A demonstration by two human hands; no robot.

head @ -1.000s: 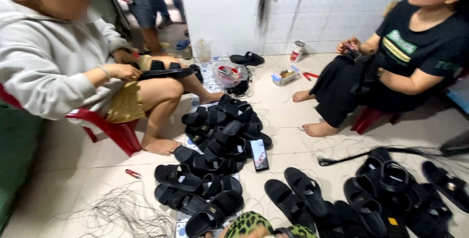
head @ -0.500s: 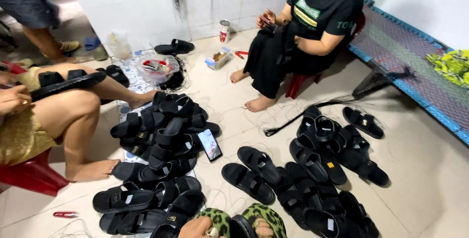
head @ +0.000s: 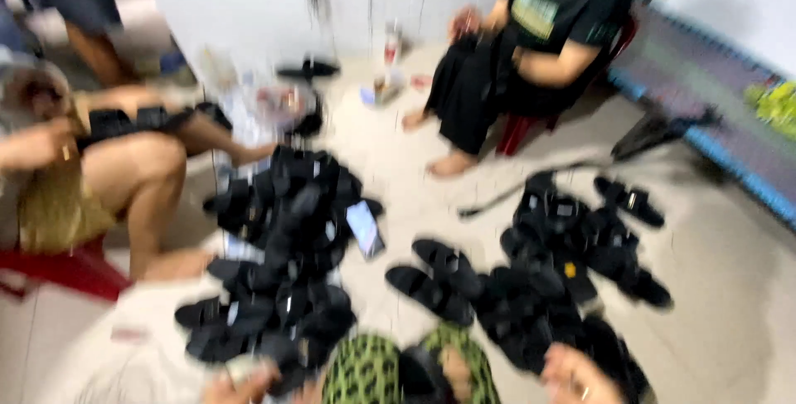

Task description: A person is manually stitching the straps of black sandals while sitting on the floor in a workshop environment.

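Observation:
The picture is smeared by motion. My left hand (head: 242,384) shows at the bottom edge beside a pile of black sandals (head: 282,238); blur hides whether it holds anything. My right hand (head: 579,374), with a ring on one finger, hovers at the bottom right over a second heap of black sandals (head: 572,271). Its grip is too blurred to read. Between my knees in green patterned trousers (head: 361,371) lies a dark sandal (head: 419,377). A pair of sandals (head: 438,279) lies on the floor between the two heaps.
A person in black (head: 531,47) sits on a red stool at the back. Another person (head: 124,163) sits left on a red chair (head: 58,267) with a sandal on the lap. A phone (head: 365,228) lies by the left pile. A blue-edged cot (head: 713,97) stands right.
The view has swung right and down and gone blurry. The right sandal heap has come closer, and my right hand has come into view at the bottom right.

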